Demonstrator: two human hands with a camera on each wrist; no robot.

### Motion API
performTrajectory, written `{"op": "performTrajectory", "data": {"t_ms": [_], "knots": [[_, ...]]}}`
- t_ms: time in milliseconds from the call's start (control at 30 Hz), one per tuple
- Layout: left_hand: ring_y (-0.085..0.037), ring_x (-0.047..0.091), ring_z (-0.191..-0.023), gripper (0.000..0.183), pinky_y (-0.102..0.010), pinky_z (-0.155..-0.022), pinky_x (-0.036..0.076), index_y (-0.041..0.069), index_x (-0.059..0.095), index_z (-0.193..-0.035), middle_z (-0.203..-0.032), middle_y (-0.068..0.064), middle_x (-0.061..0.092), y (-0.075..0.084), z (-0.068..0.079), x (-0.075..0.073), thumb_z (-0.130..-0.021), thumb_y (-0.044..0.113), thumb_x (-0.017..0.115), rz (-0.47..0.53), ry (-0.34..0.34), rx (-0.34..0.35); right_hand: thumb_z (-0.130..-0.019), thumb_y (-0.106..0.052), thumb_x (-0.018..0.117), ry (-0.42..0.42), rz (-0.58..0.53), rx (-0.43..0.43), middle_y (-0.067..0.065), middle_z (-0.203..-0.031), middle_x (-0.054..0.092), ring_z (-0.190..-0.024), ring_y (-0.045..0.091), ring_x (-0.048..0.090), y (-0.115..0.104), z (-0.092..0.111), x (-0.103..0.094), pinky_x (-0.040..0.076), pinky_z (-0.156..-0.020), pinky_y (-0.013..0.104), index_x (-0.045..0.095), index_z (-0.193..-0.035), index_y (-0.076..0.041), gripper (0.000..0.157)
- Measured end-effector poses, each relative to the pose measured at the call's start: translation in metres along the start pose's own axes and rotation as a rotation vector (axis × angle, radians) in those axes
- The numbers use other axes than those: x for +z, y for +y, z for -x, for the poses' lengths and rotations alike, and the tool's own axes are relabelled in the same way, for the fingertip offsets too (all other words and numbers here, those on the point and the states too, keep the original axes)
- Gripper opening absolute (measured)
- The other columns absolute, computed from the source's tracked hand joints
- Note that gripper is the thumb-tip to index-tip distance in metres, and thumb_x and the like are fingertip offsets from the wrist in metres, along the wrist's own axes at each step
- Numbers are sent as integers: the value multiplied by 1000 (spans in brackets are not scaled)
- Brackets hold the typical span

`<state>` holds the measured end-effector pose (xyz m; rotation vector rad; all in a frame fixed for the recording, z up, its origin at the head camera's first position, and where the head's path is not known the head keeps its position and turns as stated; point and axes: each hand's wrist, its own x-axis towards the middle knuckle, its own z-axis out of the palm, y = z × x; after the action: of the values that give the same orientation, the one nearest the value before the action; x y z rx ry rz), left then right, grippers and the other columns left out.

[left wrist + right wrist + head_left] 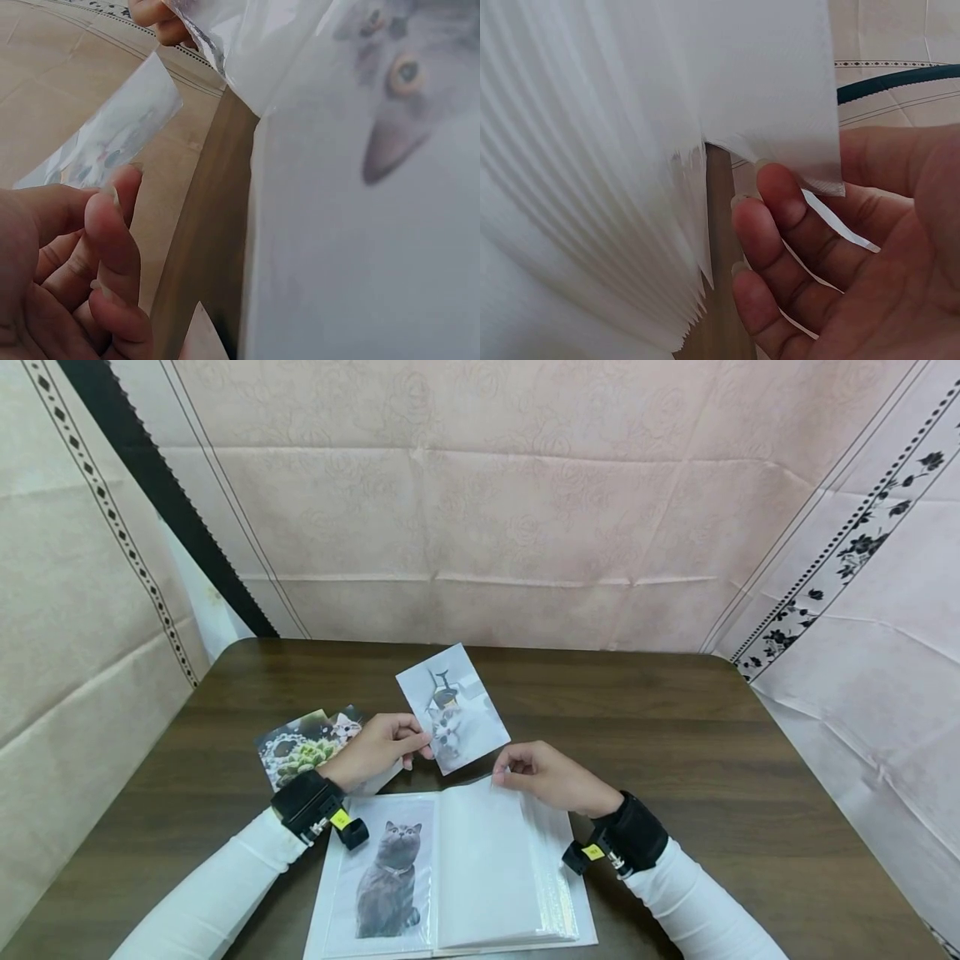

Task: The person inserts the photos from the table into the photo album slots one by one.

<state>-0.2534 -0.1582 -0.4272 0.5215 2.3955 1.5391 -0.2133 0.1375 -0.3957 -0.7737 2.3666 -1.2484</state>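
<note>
My left hand (382, 749) pinches the lower left edge of a photo print (480, 714) showing a pale cat and a glass, held tilted above the album's top edge. In the left wrist view the print (124, 124) appears nearly edge-on beyond the fingertips. A photo album (322, 935) lies spread on the table, a grey cat photo (390, 881) in its left page. With thumb and fingers my right hand (555, 777) pinches the top corner of a blank sleeve page (483, 868). The right wrist view shows that sleeve corner (802, 112) between the fingers, beside fanned page edges (600, 202).
Several loose photos (303, 752), one with green succulents, lie left of the album, partly under my left forearm. The brown wooden table (697, 777) extends to both sides. A patterned cloth (487, 518) hangs behind its far edge.
</note>
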Motion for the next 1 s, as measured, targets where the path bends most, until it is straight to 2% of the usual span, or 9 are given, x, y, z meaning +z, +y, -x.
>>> {"op": "performTrajectory", "data": {"t_ms": [267, 467, 667, 1000], "knots": [[-27, 58, -68, 26, -33, -71, 49, 3, 62, -98, -94, -18, 70, -1, 2, 4, -96, 28, 56, 49, -32, -9, -94, -22, 60, 5, -9, -4, 3, -89, 61, -83, 21, 54, 0, -1, 2, 45, -73, 31, 67, -96, -15, 11], [-25, 56, -67, 26, -30, -63, 44, 2, 61, -100, -95, -17, 70, 0, 2, 8, -96, 28, 56, 107, -43, -56, -94, -22, 60, 9, -18, 3, 4, -90, 61, -84, 21, 54, 1, -1, 2, 46, -74, 32, 67, -95, -14, 11], [-25, 58, -68, 29, -29, -59, 38, 4, 62, -101, -95, -14, 72, 1, 1, 12, -95, 32, 57, 103, -48, -74, -94, -22, 60, 17, -16, -3, 4, -91, 60, -85, 21, 54, 1, 0, 2, 45, -75, 32, 67, -94, -13, 12], [-20, 56, -65, 29, -26, -58, 38, 4, 62, -102, -93, -10, 73, -3, 0, 16, -95, 32, 58, 107, -81, -81, -94, -22, 60, 17, -29, -5, 4, -89, 62, -85, 21, 55, 2, 0, 1, 46, -76, 32, 68, -94, -13, 12]]}}
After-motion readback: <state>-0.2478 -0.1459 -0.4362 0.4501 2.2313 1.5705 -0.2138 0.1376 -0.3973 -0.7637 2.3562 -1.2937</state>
